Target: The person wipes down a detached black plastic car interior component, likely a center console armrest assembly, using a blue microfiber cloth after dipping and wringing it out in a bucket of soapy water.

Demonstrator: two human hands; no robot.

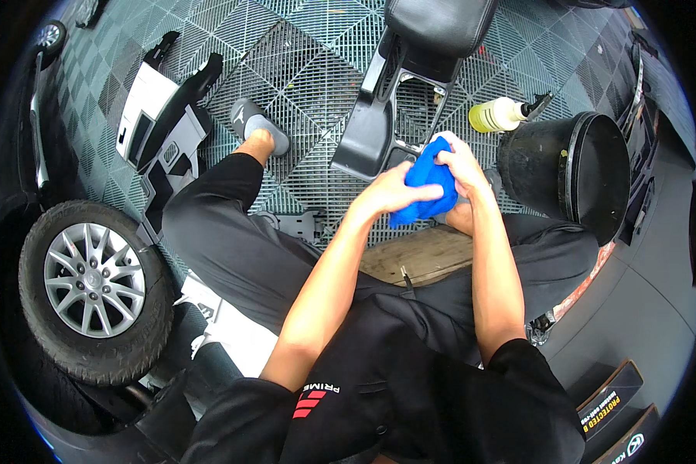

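Note:
Both my hands hold a bunched blue cloth (426, 180) above my lap. My left hand (388, 188) grips its left side, thumb lying across it. My right hand (461, 162) holds the upper right part, fingers curled on the fabric. Just beyond the cloth lies a black car centre console (371, 127) with a padded armrest lid (441, 26) at its far end; its near end is partly hidden by my hands. A spray bottle of yellow liquid (496, 115) lies on its side to the right, beside a black bucket (600, 168).
Left of my foot are car trim panels (162, 124) on the grated tile floor (301, 75). A car wheel (95, 278) stands at the left. A wooden board (417, 255) is between my legs. White parts (238, 342) lie by my left thigh, dark boxes (612, 400) at the lower right.

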